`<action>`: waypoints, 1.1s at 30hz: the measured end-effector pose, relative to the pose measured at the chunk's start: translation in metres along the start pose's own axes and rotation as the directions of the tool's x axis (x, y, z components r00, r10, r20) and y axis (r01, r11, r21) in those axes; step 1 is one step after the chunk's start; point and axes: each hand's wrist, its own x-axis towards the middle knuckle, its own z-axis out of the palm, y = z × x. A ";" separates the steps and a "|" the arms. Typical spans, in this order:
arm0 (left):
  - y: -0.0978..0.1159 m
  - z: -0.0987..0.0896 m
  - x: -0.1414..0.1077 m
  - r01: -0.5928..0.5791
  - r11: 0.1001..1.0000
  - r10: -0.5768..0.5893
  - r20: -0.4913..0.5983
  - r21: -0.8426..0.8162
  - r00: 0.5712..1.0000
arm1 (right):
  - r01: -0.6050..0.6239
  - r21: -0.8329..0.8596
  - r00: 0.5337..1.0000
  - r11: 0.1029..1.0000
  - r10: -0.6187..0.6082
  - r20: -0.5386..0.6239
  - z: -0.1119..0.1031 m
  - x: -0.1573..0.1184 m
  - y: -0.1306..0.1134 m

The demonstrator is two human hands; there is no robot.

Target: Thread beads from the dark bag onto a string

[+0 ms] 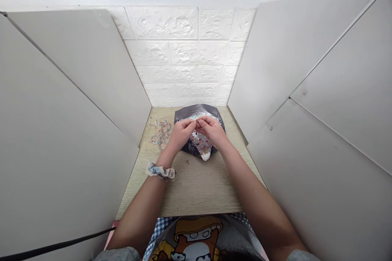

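Observation:
My left hand [183, 131] and my right hand [211, 128] meet fingertip to fingertip above an opened bag. Both are closed in a pinch, and whatever lies between the fingers is too small to make out. Below them, the dark patterned bag [191, 111] with a silvery lining lies spread on the table. Small red, pink and clear beads [199, 142] are heaped inside it, partly hidden by my hands. To the left of the bag lie strung beads [161, 132] in a loose tangle. A ruffled scrunchie [161, 171] circles my left wrist.
The narrow wooden table [202, 191] is boxed in by a grey panel on the left [92, 69] and another on the right [275, 57]. A white brick-pattern wall [183, 53] closes the back. Tiny dark bits [187, 162] lie on the wood. A black cable [58, 245] crosses the lower left.

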 end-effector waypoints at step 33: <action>-0.015 -0.004 0.004 0.018 0.973 -0.048 0.128 0.229 0.991 | 0.236 -0.731 0.958 0.640 -0.278 0.067 -0.010 -0.003 -0.007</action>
